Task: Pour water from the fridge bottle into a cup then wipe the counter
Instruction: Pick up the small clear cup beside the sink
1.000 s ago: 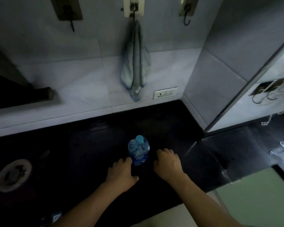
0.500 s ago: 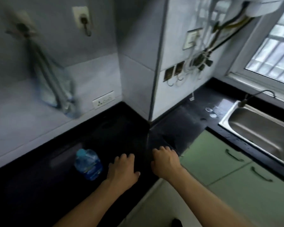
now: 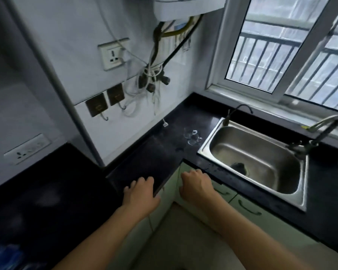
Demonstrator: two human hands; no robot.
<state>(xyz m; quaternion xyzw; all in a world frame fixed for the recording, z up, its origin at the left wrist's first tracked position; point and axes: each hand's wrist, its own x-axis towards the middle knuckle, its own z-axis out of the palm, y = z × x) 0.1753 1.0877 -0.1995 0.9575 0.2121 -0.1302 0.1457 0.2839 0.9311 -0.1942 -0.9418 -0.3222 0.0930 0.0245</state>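
Note:
The water bottle (image 3: 2, 254) shows only as a blurred blue shape at the bottom left corner, on the black counter (image 3: 66, 191). My left hand (image 3: 141, 193) hovers palm down over the counter's front corner, fingers loosely curled and holding nothing. My right hand (image 3: 196, 187) hangs beside it, in front of the counter edge below the sink, also holding nothing. Both hands are far to the right of the bottle. No cup is clearly visible, and the hanging cloth is out of view.
A steel sink (image 3: 207, 147) is set into the counter at the right, with a thin black faucet (image 3: 238, 112) behind it. Small clear items (image 3: 192, 136) lie left of the sink. Green cabinet doors (image 3: 261, 221) run below. Cables and sockets (image 3: 113, 55) hang on the wall.
My view has swung to the right, from the bottle and hanging cloth towards the sink and window. Both hands moved right with it, away from the bottle.

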